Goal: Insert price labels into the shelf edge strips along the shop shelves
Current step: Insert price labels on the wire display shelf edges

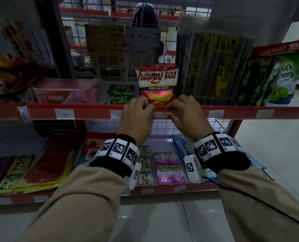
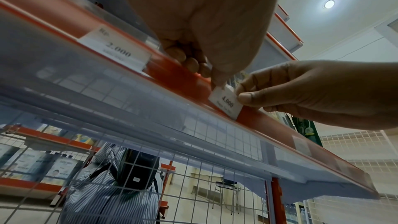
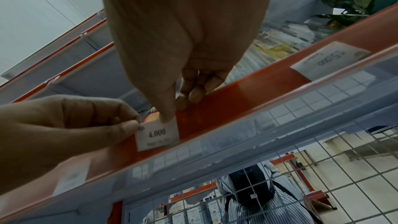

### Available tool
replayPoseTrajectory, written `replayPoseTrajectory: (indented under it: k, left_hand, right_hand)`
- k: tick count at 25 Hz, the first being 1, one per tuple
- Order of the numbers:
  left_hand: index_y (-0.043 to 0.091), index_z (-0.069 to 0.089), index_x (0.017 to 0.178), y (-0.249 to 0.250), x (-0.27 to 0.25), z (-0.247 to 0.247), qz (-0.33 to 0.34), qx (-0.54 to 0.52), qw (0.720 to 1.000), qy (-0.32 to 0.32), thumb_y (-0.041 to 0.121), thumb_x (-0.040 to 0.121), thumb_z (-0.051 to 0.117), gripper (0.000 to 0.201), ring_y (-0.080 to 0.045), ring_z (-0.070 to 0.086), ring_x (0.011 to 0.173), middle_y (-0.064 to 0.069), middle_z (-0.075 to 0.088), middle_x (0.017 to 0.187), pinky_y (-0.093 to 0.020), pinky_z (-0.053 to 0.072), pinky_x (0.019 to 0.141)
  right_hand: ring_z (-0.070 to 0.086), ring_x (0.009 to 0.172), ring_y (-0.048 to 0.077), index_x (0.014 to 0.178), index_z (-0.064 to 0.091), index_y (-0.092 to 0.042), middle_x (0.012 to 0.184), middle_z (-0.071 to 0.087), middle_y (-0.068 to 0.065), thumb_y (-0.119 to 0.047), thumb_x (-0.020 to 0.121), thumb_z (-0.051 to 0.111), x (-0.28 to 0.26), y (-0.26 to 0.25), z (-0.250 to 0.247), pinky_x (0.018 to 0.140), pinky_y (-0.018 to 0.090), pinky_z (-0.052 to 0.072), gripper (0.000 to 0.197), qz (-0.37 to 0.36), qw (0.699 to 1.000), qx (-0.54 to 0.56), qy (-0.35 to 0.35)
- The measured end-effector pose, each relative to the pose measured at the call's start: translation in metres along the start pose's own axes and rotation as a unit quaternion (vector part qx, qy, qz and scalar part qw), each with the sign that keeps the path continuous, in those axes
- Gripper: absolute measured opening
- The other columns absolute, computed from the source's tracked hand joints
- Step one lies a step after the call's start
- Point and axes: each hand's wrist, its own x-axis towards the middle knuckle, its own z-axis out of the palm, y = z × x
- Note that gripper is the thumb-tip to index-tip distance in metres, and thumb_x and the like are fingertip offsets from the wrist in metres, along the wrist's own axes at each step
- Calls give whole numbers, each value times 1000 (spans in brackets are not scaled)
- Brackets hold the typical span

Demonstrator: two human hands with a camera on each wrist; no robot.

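A white price label [image 1: 161,114] printed 4.000 lies against the red shelf edge strip [image 1: 96,111] just below a Happy-Tos chips bag [image 1: 157,84]. My left hand [image 1: 150,110] pinches the label's left edge and my right hand [image 1: 169,111] pinches its right edge. In the left wrist view my left hand's [image 2: 206,74] thumb touches the upper corner of the label [image 2: 226,103]. In the right wrist view my right hand's [image 3: 172,108] thumb presses the top of the label [image 3: 158,134], whose lower edge sits at the strip's [image 3: 237,98] clear lower lip. My left hand [image 3: 134,123] holds the other side.
Other labels sit in the same strip: one at the left [image 1: 64,114], a 2.000 label [image 2: 116,48], a 15.000 label [image 3: 329,59]. Snack packs fill this shelf. Sachets [image 1: 169,168] lie on the lower shelf. A person in a striped shirt [image 2: 120,185] stands behind the wire grid.
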Motion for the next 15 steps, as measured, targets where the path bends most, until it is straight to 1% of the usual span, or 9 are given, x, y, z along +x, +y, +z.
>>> replayPoseTrajectory:
  k: [3,7,11,13,15]
  left_hand:
    - [7,63,93,-1,1,0,-4,-18,1000,9,20,92,56,15,-30,45,86,-12,52,93,-36,33,73]
    - [10,63,96,-1,0,-2,4,-29,999,22,20,92,57,13,-29,44,84,-10,53,92,-35,32,71]
    - [8,64,93,-2,0,-2,3,-30,999,19,20,92,57,15,-29,43,85,-10,54,93,-33,30,71]
    - [7,65,92,-2,1,-2,1,-30,999,16,21,93,57,16,-29,44,86,-10,55,93,-33,30,72]
    - [7,66,92,-1,1,-3,-1,-31,999,16,20,92,57,15,-29,44,85,-10,56,93,-35,33,72]
  right_hand:
    - [46,101,26,102,67,-18,100,56,7,-26,90,61,2,0,-3,86,38,37,16,6,1000,9,-7]
    - [45,103,28,105,66,-18,104,55,8,-26,91,59,3,0,-3,87,38,34,18,7,999,-22,-31]
    - [45,102,26,103,67,-19,103,57,6,-25,91,60,1,1,-1,86,36,33,16,6,1000,4,-14]
    - [45,102,25,102,68,-20,102,58,5,-25,90,61,1,2,-1,87,36,34,15,6,1000,9,-13]
    - [46,100,25,102,68,-18,101,59,5,-24,89,63,1,3,-1,87,38,37,15,2,1000,15,-9]
